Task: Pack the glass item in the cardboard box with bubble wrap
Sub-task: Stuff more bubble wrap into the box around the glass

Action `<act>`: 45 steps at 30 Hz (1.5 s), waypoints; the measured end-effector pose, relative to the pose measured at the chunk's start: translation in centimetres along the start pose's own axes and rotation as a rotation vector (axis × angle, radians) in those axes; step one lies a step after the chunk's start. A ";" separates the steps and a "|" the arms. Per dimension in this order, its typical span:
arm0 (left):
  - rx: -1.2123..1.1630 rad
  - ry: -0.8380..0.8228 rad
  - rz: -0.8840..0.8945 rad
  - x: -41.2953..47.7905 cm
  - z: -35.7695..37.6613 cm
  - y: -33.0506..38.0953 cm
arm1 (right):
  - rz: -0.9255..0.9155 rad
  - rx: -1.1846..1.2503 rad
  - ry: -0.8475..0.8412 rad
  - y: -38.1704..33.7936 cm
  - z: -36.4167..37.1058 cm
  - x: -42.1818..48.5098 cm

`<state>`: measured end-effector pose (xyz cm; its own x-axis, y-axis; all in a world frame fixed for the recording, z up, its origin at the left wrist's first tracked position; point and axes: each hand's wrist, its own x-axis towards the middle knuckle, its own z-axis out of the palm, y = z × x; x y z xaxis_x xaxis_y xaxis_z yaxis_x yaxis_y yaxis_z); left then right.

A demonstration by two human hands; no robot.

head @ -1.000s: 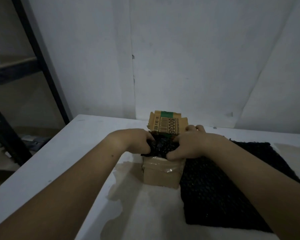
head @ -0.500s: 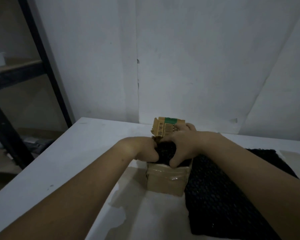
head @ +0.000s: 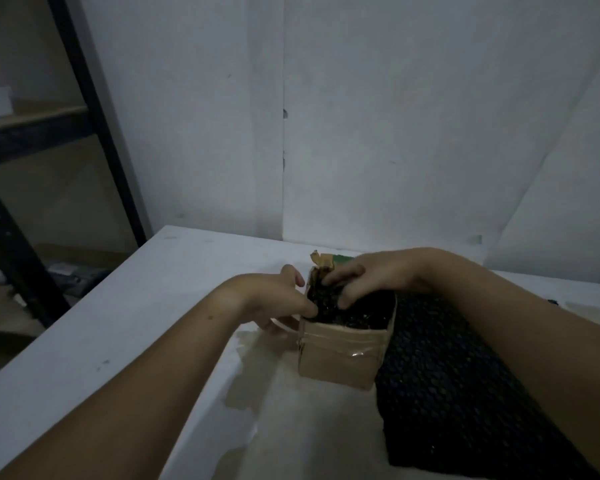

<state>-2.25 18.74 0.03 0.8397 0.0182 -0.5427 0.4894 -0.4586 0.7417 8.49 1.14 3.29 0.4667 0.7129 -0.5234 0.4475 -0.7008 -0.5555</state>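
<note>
Inside (box (head: 340,358)), right hand (head: 374,277) grips wrap (head: 361,315).

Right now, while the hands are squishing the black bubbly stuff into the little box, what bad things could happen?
1. The right hand grips the black bubble wrap filling the cardboard box. Any glass inside is hidden, so hard pushing might crack it.
2. The wrap reaches the rim, so the torn back flap may not close flat.
3. The left hand pinches only the box's left wall; the small box could tip or slide.
</note>
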 end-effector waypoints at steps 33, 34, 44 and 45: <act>0.170 0.280 0.169 1.2 2.7 -0.3 | 0.187 -0.651 0.232 -0.1 -0.7 -4.6; 0.226 0.321 0.274 1.1 2.7 -0.2 | 0.228 -0.701 0.225 0.1 -0.2 -4.6; 0.592 -0.068 -0.086 0.2 0.8 4.9 | 0.290 -0.738 0.182 -1.4 1.6 -2.6; 0.655 -0.070 -0.120 0.4 1.0 5.4 | 0.277 -0.734 0.197 -1.3 1.6 -2.7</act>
<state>0.48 15.42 3.41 0.7602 0.0554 -0.6473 0.3160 -0.9021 0.2939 5.42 0.14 4.43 0.7291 0.5415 -0.4185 0.6509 -0.7376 0.1796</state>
